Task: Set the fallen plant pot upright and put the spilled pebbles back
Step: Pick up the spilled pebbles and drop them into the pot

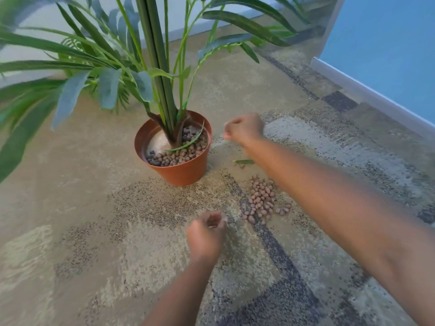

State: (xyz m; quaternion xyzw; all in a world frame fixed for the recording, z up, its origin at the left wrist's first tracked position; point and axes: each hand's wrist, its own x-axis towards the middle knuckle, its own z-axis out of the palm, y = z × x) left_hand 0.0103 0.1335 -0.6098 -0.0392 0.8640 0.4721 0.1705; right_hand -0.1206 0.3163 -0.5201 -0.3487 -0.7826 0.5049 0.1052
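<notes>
Closest to my feed is the right forearm (353,220), which runs in from the lower right corner and crosses the patterned carpet (94,208) on a diagonal. It covers the floor just right of the spilled pebbles (261,201) and touches the edge of that heap in the picture. The right hand (244,129) sits beside the rim of the plant pot (174,165), a little apart from it. Its fingers are curled in, but the hand is smeared with motion blur and I cannot tell whether it holds anything.

The left hand (206,236) is lower in view, over the carpet just left of the heap. Its fingers are curled too (something pale may sit between them, but it is too blurred for me to call), so its hold is unclear as well.

The terracotta pot stands upright on the carpet. The pebbles in the pot (179,156) fill its near and right side, and a bare white patch (159,142) shows at the left by the stems (162,78). A narrow leaf (188,143) lies slanted across the filling. A loose leaf (244,161) lies flat on the carpet between pot and forearm.

Long green fronds (58,67) hang across the upper left and hide much of the floor and pale wall there. At the right a white skirting board (367,92) runs under a blue wall (388,43).
</notes>
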